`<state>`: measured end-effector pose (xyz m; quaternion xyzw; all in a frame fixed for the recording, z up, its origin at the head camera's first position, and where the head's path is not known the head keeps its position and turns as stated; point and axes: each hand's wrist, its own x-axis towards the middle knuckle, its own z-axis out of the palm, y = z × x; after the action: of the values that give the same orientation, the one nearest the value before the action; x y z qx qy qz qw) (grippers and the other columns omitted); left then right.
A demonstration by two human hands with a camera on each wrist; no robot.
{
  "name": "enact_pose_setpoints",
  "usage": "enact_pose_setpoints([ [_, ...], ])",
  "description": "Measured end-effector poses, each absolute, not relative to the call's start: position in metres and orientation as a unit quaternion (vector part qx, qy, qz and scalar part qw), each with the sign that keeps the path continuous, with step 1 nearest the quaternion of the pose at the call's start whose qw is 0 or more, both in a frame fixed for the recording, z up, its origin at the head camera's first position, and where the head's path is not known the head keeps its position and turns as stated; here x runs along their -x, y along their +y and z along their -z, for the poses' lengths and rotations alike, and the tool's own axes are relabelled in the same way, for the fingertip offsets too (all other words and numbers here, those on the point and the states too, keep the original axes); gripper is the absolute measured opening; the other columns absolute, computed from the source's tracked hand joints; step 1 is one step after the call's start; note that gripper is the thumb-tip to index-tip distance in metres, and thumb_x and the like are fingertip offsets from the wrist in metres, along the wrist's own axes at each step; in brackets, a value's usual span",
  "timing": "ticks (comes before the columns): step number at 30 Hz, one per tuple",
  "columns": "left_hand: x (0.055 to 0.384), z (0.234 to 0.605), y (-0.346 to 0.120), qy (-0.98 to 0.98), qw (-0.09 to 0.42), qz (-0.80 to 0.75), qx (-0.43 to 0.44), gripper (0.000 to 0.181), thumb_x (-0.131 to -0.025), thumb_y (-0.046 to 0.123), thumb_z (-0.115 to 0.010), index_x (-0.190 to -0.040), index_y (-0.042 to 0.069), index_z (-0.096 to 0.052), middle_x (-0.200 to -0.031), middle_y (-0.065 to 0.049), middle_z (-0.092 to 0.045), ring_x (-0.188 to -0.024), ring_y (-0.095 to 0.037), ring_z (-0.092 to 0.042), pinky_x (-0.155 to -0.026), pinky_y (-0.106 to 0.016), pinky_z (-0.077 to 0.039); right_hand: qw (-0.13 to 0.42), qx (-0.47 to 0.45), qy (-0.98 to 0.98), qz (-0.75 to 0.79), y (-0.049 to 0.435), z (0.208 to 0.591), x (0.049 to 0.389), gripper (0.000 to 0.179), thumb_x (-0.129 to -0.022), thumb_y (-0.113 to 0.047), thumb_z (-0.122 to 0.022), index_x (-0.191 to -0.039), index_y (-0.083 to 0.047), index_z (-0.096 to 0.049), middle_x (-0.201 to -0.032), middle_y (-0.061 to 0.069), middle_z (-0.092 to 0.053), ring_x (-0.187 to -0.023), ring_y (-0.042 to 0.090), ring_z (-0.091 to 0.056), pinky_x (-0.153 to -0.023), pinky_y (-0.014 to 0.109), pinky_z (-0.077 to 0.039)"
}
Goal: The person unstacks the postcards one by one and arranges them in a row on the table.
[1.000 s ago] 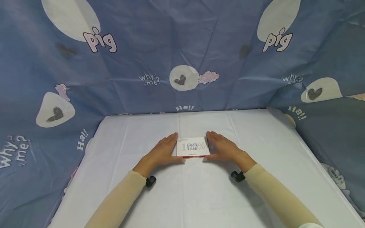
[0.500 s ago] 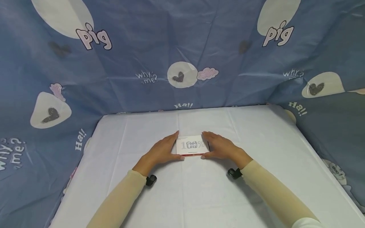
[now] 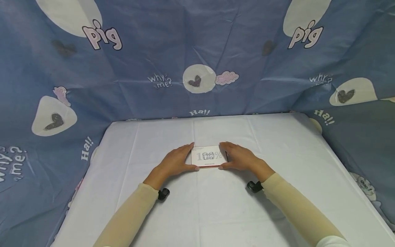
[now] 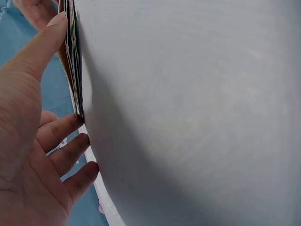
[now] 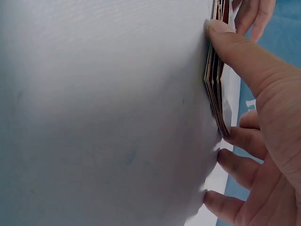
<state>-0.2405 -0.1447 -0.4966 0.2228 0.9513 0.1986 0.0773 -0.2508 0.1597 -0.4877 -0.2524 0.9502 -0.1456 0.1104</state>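
Observation:
A small stack of cards (image 3: 208, 160), its white top printed "Good Luck" over a pale "100%", lies on the white cloth near the middle of the head view. My left hand (image 3: 176, 160) holds its left end, thumb at the front edge and fingers reaching to the back corner. At the right end my right hand (image 3: 242, 157) grips likewise, with its thumb on the near edge. In the left wrist view, the thin layered edges of the cards (image 4: 71, 52) show beside the thumb. The right wrist view shows the cards (image 5: 214, 89) slightly bent and fanned; the other fingertips rest on the cloth.
White cloth (image 3: 228, 209) covers the table under both forearms. A blue printed curtain (image 3: 154, 103) stands behind it and along both sides. Each wrist wears a small black camera, such as the left one (image 3: 164, 194).
My right hand has shifted slightly inward, its fingertips now nearer the stack's back right corner. The left hand stays at its end. The head view has tilted a little.

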Motion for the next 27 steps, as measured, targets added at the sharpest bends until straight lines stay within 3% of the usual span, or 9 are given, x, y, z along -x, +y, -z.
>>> enact_pose_setpoints([
  [27,0.254,0.479,-0.152,0.952,0.069,-0.197,-0.222,0.098,-0.086,0.049,-0.086,-0.160,0.004,-0.040,-0.161,-0.014,-0.045,-0.149,-0.033,-0.041,-0.121,-0.049,-0.035,0.097,0.261,0.948,0.152,0.148,0.469,0.268,0.102,-0.086,-0.053,-0.083,-0.161,-0.003,-0.036,-0.165,0.016,-0.038,-0.152,0.031,-0.037,-0.120,0.048,-0.036],
])
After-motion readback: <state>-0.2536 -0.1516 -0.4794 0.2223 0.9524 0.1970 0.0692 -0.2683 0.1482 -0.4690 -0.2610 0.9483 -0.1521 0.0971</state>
